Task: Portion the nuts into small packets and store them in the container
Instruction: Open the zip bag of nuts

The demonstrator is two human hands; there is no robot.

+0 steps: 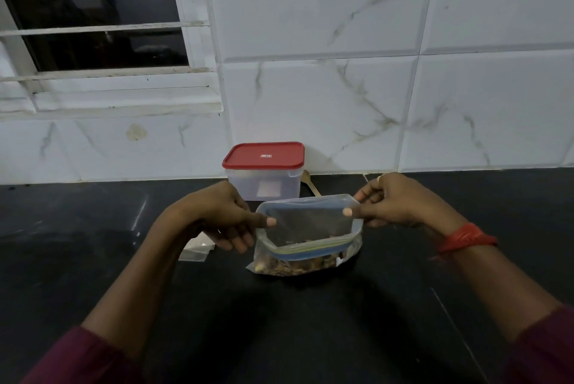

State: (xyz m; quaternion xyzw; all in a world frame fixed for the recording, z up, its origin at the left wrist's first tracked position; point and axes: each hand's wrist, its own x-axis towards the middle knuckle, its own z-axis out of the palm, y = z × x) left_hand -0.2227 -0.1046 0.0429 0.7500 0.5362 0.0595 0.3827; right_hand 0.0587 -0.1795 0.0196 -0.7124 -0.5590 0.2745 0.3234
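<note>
— While the zip-lock bag [310, 254] stands on the black countertop [93, 244], what grips it?
— The left hand [223, 216] pinches its left rim and the right hand [394, 203] its right rim, with the mouth spread wide (nuts [295, 267] lie at the bottom).
— And the container [264, 180]?
— Just behind the bag, with its red lid [264, 155] on, against the tiled wall. Clear packets [195, 251] lie under the left hand.

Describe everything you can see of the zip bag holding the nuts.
The zip bag is clear plastic with a blue zip strip round its mouth. It stands on the black counter, mouth pulled open, brown nuts lying in its bottom. The left hand pinches its left rim, the right hand its right rim.
</note>
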